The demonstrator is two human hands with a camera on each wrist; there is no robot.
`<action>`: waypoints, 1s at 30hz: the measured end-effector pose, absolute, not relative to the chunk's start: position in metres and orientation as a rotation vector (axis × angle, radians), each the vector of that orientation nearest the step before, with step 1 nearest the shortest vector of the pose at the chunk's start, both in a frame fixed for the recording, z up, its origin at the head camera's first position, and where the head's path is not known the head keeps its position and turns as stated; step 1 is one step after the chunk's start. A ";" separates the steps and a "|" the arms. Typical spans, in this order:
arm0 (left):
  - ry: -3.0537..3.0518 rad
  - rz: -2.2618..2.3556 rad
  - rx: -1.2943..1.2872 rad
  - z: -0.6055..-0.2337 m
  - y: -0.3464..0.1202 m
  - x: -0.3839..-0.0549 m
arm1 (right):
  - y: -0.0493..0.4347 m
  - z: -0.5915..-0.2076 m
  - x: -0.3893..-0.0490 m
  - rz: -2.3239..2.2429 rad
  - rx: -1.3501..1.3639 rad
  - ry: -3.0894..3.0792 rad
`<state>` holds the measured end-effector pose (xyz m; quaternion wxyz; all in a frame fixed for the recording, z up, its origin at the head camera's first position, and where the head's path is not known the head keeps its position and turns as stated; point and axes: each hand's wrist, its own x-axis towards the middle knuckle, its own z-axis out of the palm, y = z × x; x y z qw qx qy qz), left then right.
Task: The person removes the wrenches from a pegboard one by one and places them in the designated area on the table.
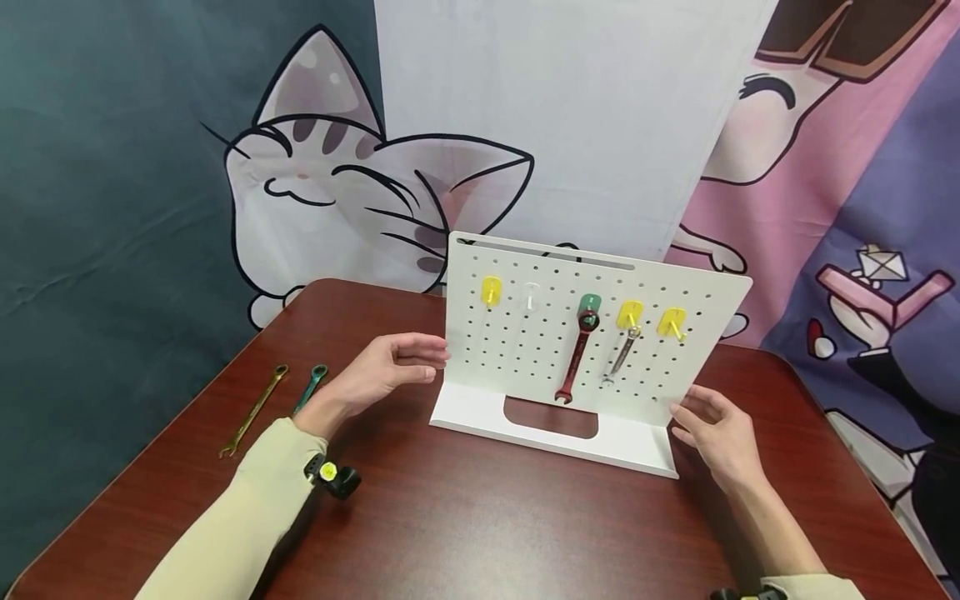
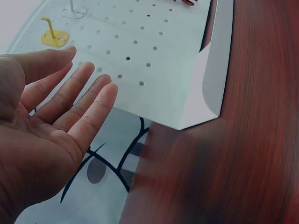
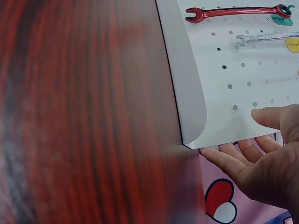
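A white pegboard stand stands upright on the table. A red combination wrench hangs from its green hook, and a silver wrench from the yellow hook to the right. My left hand is at the board's left edge, fingers extended and thumb apart from them. At the lower right edge is my right hand, fingers loosely bent. In the right wrist view its thumb overlaps the board's front, while the other fingers reach toward the back, their tips partly hidden.
A yellow-gold wrench lies on the table at the left. Beside it a teal wrench is partly hidden by my left wrist. The board also bears yellow hooks at both ends and a clear hook. A cartoon-printed cloth hangs behind.
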<state>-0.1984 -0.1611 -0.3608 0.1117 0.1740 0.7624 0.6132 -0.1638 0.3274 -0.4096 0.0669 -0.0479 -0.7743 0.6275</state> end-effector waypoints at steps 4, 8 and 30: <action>2.223 1.800 0.521 -0.361 -0.154 -0.200 | 0.328 -0.412 -0.161 1.861 -0.178 -2.380; 2.208 1.803 0.533 -0.361 -0.149 -0.200 | 0.328 -0.413 -0.160 1.857 -0.201 -2.388; 2.163 1.805 0.580 -0.363 -0.128 -0.205 | 0.328 -0.410 -0.164 1.939 -0.123 -2.291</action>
